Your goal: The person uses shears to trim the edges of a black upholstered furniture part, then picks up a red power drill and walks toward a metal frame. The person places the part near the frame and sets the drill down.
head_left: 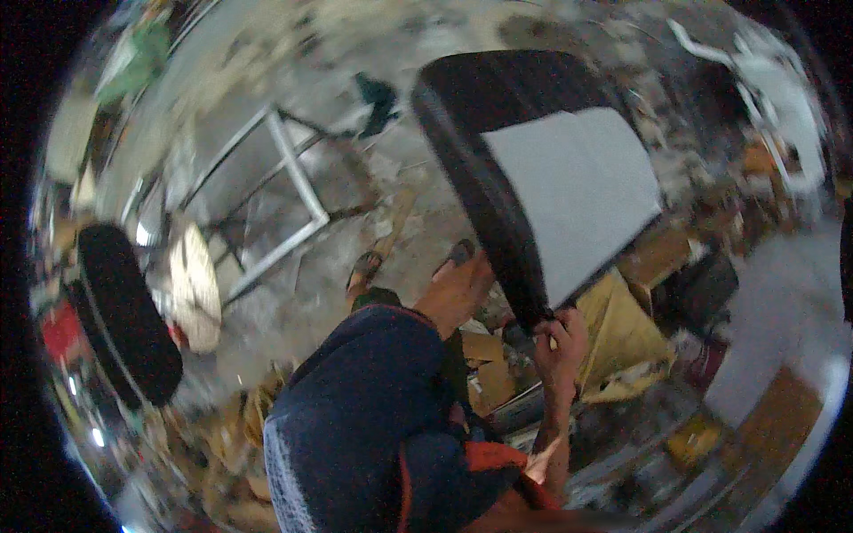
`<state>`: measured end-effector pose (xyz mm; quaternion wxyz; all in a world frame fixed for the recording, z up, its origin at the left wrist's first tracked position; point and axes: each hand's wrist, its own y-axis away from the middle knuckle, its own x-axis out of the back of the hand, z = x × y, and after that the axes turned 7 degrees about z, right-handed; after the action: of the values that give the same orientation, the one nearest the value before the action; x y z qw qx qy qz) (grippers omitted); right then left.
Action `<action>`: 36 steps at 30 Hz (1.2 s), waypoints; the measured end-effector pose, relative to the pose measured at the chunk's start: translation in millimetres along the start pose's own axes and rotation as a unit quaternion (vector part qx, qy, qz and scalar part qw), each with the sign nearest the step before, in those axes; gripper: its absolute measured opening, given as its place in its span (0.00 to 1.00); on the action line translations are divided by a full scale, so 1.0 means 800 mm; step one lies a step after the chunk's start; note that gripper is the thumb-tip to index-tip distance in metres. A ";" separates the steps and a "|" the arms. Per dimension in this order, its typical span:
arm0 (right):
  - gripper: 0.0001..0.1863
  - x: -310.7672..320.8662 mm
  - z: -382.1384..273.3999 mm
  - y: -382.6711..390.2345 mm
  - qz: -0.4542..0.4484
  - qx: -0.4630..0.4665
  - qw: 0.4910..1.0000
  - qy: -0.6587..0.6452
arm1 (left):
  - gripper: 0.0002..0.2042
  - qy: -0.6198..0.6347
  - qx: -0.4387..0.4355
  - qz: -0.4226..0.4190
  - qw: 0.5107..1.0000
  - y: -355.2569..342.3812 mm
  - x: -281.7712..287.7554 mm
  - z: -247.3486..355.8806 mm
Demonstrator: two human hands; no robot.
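A large black padded seat cushion (480, 151) with rounded corners is held up in front of me, tilted. A pale grey-white panel (582, 186) covers much of the face turned toward me. My right hand (562, 341) is closed on the cushion's near lower corner, fingers curled at its edge. From the dark sleeve my left forearm (458, 293) reaches up to the cushion's left side. The cushion hides the fingers of that hand, so its grip does not show.
A metal frame (289, 169) lies on the littered floor ahead to the left. Another black cushion (124, 311) is at the far left, beside a pale oval piece (195, 289). Cardboard (489, 369) and yellowish sheet material (622, 342) lie near my right arm. White chair frames (773, 98) stand far right.
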<state>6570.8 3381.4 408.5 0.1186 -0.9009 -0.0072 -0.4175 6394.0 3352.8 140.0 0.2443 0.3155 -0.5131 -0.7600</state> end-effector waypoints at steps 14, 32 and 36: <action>0.06 -0.161 0.106 0.081 -0.059 -0.013 0.998 -0.019 | 0.30 -0.085 -0.026 0.014 0.996 -0.045 -0.058 0.033; 0.32 -0.334 -0.215 0.112 -0.338 0.152 0.922 -0.113 | 0.15 -0.201 -0.292 -0.137 0.925 0.099 0.298 0.119; 0.38 -0.422 -0.339 0.166 -0.366 0.306 0.872 -0.111 | 0.11 0.017 -0.159 -0.062 0.985 0.162 0.463 0.149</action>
<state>6162.0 3222.2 295.3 0.2257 -0.7926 -0.4769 -0.3056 6060.8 3124.2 209.3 0.2526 0.3165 -0.3606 -0.8402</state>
